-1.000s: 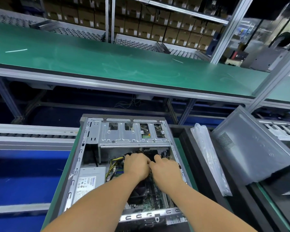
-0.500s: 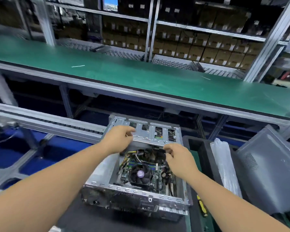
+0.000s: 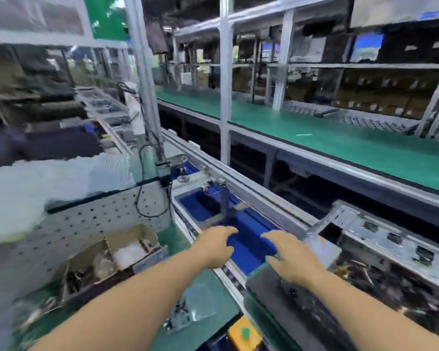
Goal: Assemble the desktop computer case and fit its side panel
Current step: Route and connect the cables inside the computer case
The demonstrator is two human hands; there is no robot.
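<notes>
Over the blue conveyor bed [image 3: 249,239], two bare hands reach forward side by side, neither holding anything. The left hand [image 3: 217,247] hovers with fingers loosely spread and slightly bent, its fingertips above the bed's near edge. The right hand [image 3: 289,257] is likewise spread and relaxed, and sits at the left end of the computer case [image 3: 365,262]; motion blur hides whether its palm touches the metal.

The one computer case lies on its side just right of the blue bed, with its open side facing up, so dark cables and board parts show inside. Its perforated drive cage [image 3: 390,239] runs along the far side, toward the conveyor's aluminium rail [image 3: 264,201]. The side panel cannot be made out.

Left of the blue bed, one open cardboard box [image 3: 107,262] of small parts stands on a green mat, in front of one white perforated panel [image 3: 99,219] with a black cable looped across it. Nearer than the bed, a clear plastic bag [image 3: 193,307] lies on the same mat, and one yellow block with a green button [image 3: 243,333] sits at the bottom edge.

Beyond the blue bed, one long green-topped bench [image 3: 352,145] runs away to the right, crossed by white frame posts [image 3: 224,84]. Behind the bench, racks hold rows of brown cartons [image 3: 390,100], too blurred to count.
</notes>
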